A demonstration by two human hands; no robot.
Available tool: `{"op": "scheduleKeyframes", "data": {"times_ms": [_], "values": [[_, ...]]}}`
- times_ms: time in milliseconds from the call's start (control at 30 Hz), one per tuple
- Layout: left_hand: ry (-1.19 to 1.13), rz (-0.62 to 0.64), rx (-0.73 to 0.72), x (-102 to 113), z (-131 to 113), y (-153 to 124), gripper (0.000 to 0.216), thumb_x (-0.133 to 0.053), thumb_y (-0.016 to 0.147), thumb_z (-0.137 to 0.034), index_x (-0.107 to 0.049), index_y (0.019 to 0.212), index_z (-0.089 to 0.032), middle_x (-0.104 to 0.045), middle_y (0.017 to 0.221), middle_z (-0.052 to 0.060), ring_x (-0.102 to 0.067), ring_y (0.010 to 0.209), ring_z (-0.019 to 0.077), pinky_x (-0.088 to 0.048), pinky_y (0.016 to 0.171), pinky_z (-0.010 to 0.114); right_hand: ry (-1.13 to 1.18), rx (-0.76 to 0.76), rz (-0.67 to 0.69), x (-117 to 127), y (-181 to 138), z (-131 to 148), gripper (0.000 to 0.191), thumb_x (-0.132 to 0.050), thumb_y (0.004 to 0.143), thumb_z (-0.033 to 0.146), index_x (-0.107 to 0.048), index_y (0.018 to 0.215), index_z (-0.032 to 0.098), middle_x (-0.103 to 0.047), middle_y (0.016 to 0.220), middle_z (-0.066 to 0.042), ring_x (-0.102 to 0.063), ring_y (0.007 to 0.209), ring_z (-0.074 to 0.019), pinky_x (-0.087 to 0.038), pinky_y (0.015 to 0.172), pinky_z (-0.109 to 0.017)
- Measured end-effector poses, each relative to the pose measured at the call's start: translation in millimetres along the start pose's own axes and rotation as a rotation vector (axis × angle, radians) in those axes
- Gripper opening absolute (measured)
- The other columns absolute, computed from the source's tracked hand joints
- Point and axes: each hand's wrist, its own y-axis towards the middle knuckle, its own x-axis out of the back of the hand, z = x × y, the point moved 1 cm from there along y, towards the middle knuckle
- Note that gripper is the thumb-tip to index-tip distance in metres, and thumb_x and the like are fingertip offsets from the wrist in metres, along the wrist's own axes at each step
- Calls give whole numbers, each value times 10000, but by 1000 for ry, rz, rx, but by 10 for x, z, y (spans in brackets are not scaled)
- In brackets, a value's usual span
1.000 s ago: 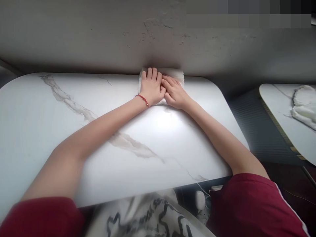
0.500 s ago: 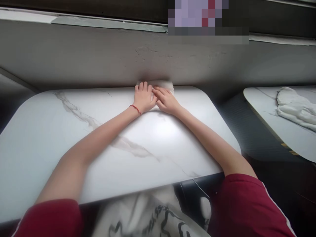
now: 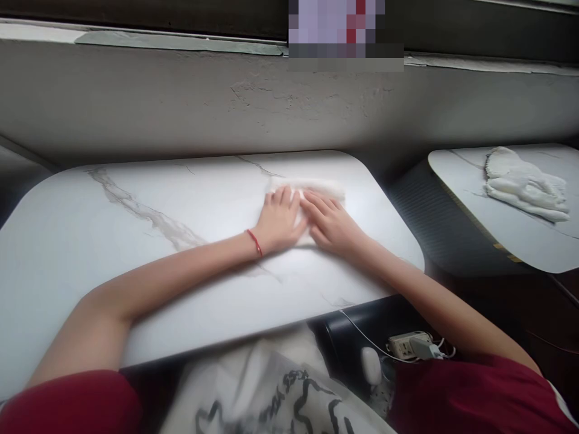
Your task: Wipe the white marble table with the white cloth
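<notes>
A white cloth (image 3: 332, 188) lies flat on the white marble-patterned table (image 3: 190, 199), mostly covered by both hands. My left hand (image 3: 280, 218), with a red string bracelet at the wrist, presses down on the cloth's left part with fingers stretched flat. My right hand (image 3: 332, 224) lies beside it, touching it, fingers flat on the cloth's right part. Both hands sit in the middle right of the tabletop, away from the far edge.
A grey plastered wall (image 3: 181, 108) runs behind the table. A second marble table (image 3: 456, 166) stands at the right with another white cloth (image 3: 525, 184) on it. Below the table's near edge are a power strip (image 3: 409, 345) with cables and a printed white garment (image 3: 280, 392).
Both hands have drawn the cloth back from the table's far edge at the wall toward me, to the middle of the tabletop. The camera view has tilted up slightly.
</notes>
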Motion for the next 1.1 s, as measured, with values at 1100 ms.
{"op": "scheduleKeyframes", "data": {"times_ms": [1100], "values": [[-202, -54, -107, -408, -230, 1685, 664, -444, 974, -501, -488, 1487, -82, -452, 1559, 231, -364, 1440, 423, -243, 1168, 575, 107, -256, -71, -46, 156, -1793, 530, -343, 948, 285, -541, 1435, 220, -553, 1536, -116, -469, 1478, -306, -378, 1220, -614]]}}
